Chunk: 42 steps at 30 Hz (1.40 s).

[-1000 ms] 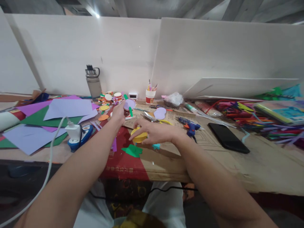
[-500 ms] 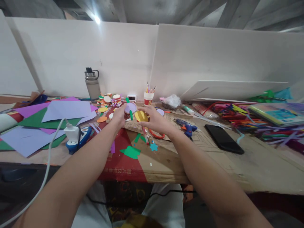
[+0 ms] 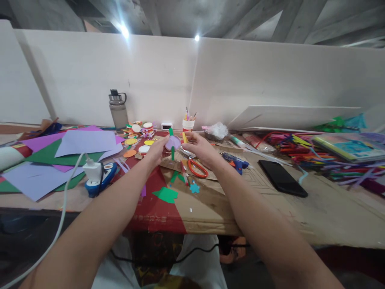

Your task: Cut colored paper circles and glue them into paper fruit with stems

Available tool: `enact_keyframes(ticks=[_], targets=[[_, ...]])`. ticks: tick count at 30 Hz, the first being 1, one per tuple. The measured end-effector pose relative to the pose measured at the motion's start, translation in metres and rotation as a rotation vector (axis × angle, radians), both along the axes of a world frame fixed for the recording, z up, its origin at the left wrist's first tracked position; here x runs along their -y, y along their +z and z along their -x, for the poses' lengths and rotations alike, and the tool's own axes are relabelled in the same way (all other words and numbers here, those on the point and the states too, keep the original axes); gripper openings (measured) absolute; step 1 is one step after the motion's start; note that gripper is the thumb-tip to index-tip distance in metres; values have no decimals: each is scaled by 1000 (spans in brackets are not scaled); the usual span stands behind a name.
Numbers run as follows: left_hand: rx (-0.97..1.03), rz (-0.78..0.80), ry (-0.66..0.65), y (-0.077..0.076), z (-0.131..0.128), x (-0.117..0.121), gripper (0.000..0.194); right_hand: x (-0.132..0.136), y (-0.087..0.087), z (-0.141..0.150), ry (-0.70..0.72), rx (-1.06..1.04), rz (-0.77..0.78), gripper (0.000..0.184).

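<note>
My left hand (image 3: 158,153) is closed on the edge of a round purple disc (image 3: 173,143) with green strips sticking out above and below it. To its right, my right hand (image 3: 200,147) pinches a yellow paper piece (image 3: 184,137), seen nearly edge-on. The two pieces are close together but apart. Below my right hand lie orange-handled scissors (image 3: 197,168), their blades partly hidden by the hand. A blue paper flower (image 3: 194,187) and green paper scraps (image 3: 166,194) lie nearer to me on the cardboard.
Coloured paper sheets (image 3: 86,143) and a blue power socket (image 3: 100,179) with a white cable lie on the left. A bottle (image 3: 118,110) and a cup of pencils (image 3: 188,125) stand behind. Rightward are a glue gun (image 3: 237,162), a black phone (image 3: 282,178) and pipe cleaners (image 3: 290,146).
The purple disc has moved right and turned so its green strips stand vertical. The yellow piece has turned from face-on to nearly edge-on, revealing more of the scissors.
</note>
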State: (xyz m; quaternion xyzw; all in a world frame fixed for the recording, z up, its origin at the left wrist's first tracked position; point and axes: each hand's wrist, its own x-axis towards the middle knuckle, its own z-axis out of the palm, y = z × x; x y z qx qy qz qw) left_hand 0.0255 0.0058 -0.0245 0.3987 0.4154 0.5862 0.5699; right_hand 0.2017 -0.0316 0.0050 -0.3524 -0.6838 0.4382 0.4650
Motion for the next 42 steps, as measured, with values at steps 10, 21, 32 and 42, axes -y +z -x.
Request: enact_keyframes(ticks=[10, 21, 32, 42], targets=[[21, 17, -2, -1, -1, 1, 29, 3, 4, 0, 30, -210, 207, 40], [10, -5, -24, 4, -4, 11, 26, 3, 4, 1, 129, -313, 241, 42], [91, -119, -5, 7, -11, 17, 23, -5, -9, 5, -76, -67, -79, 51], [42, -322, -1, 4, -17, 19, 42, -5, -13, 13, -290, 62, -138, 46]])
